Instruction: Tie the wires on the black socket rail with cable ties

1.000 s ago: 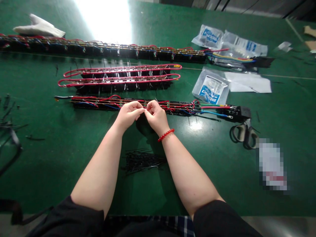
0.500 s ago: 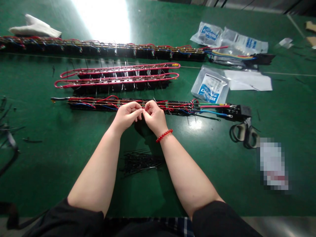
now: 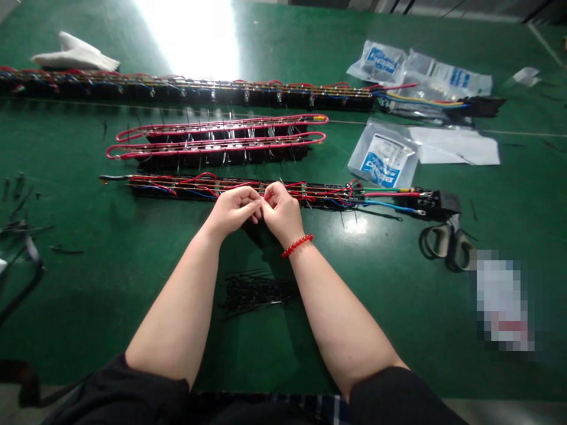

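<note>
The person's left hand (image 3: 234,212) and right hand (image 3: 284,218) are meeting at the near edge of a wired strip (image 3: 177,188), a little left of the middle of its length. The fingers (image 3: 251,206) of both hands are curling inward and narrowing to a pinch, thumb tips nearly touching each other; whatever they may be gripping is hiding between them, so I cannot tell if anything is there. The strip is lying crosswise on the green tabletop (image 3: 376,336), its red and blue wires looping along the top, and the hands are covering part of it. At its right end, green, red and blue leads are running toward a black end block (image 3: 445,202), the blue one ending in a bare metal lug. A red bead bracelet (image 3: 297,245) is circling the right wrist. Between the forearms, a heap of thin black ties (image 3: 254,292) is lying in shadow. Just beyond the strip, a pair of dark bars edged with pink-red tubing (image 3: 217,144) is lying parallel to it, and farther back a longer wired strip (image 3: 199,91) is stretching off past the left edge of the view, with a pale glove (image 3: 75,54) lying just behind it. To the right, a clear printed bag (image 3: 384,159) is overlapping a white sheet (image 3: 460,146), more bags (image 3: 452,77) are lying behind, and scissors (image 3: 444,239) are resting near the black end block. Scattered black scraps (image 3: 18,227) are lying at far left.
</note>
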`<state>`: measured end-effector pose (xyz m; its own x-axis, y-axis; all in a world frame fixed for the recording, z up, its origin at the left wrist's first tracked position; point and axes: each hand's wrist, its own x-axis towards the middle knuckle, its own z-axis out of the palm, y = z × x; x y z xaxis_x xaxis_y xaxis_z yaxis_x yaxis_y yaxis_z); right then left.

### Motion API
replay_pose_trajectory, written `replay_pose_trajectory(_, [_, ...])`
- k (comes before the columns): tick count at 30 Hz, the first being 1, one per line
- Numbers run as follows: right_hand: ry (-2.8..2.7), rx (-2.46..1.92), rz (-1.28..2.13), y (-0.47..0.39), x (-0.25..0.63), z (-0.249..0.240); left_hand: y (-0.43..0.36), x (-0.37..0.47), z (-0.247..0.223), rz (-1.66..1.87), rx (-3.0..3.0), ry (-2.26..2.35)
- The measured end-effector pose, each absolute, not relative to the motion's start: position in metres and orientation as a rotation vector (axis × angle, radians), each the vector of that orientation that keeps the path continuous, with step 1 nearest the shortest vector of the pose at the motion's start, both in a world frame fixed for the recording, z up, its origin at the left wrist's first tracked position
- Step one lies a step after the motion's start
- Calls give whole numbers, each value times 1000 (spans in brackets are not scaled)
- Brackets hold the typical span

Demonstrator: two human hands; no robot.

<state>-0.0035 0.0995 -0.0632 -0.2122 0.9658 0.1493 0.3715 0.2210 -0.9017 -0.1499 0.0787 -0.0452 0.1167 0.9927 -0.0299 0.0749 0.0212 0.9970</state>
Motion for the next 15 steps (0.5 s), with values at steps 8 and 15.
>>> replay_pose_trajectory(8, [-1714,-1193,1047,102,-2,-64,77,-151,-47,999,1422,1320])
replay_pose_trajectory(15, [-1718,-1171,1081,104,-1,-64,72,-152,-50,1038,1877,1418])
